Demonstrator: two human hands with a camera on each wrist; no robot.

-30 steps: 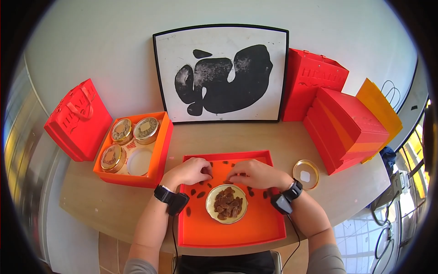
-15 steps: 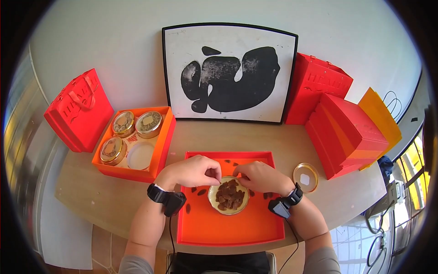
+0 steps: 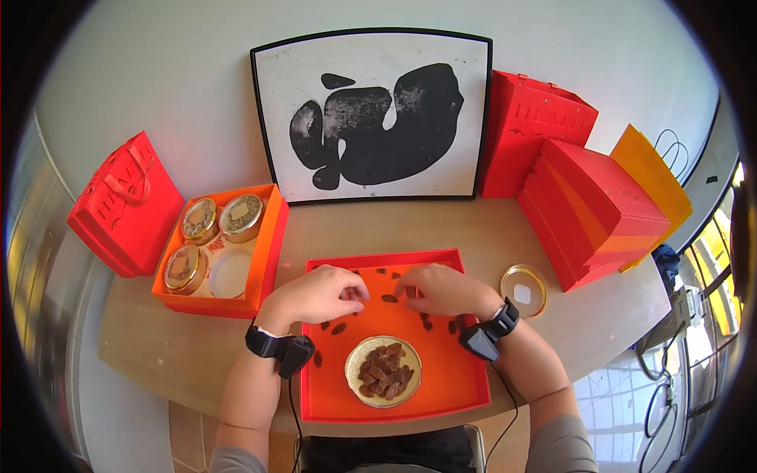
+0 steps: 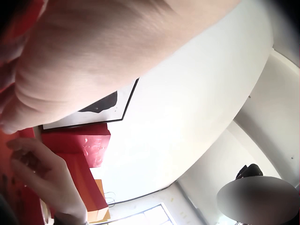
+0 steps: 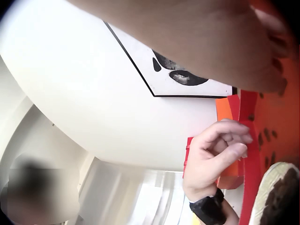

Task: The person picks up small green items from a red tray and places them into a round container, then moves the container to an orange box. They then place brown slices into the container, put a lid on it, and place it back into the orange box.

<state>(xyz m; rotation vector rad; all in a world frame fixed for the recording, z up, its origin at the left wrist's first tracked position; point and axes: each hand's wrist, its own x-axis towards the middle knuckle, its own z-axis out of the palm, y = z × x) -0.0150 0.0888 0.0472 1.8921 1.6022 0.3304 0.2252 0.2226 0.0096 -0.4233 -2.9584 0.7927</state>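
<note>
In the head view my left hand [image 3: 319, 296] hovers over the left back part of the orange tray [image 3: 441, 386], fingers loosely curled. The right wrist view shows a gap between its thumb [image 5: 234, 151] and fingers, with nothing visible in it. My right hand [image 3: 445, 292] hangs over the back right of the tray, its fingertips beside a dark dried piece [image 3: 389, 299]. Its thumb and forefinger stand apart in the left wrist view. Nearer the tray's front sits a cream bowl [image 3: 352, 374] heaped with brown, wrinkled dried pieces [image 3: 386, 370].
Several dark pieces lie scattered on the tray. At left, an orange box [image 3: 256, 276] holds three lidded jars beside a red bag [image 3: 118, 205]. A gold-rimmed lid [image 3: 523, 292] lies at right, before stacked red boxes [image 3: 591, 205]. A framed picture [image 3: 371, 118] stands behind.
The bowl has come nearer the tray's front edge. Both hands, which were at the bowl's back rim half a second ago, are now behind it and apart from it.
</note>
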